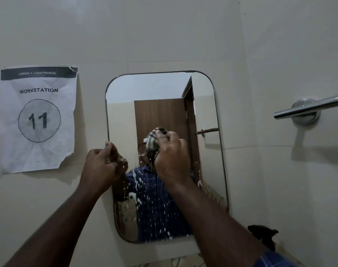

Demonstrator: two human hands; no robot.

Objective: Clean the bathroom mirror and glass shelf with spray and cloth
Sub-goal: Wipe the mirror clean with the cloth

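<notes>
A rounded rectangular mirror (204, 105) hangs on the tiled wall, its lower half speckled with white foam drops and runs. My right hand (172, 158) presses a bunched striped cloth (152, 140) against the mirror's middle. My left hand (104, 162) is loosely curled at the mirror's left edge, thumb and fingertips close together, holding nothing that I can see. A black spray trigger head (264, 235) shows low right, beside my right forearm. The glass shelf under the mirror is mostly hidden by my arms.
A paper sign (38, 120) reading "WORKSTATION 11" is taped to the wall at left. A chrome towel bar (308, 108) juts from the right wall. The mirror reflects a brown door and a person in a blue checked shirt.
</notes>
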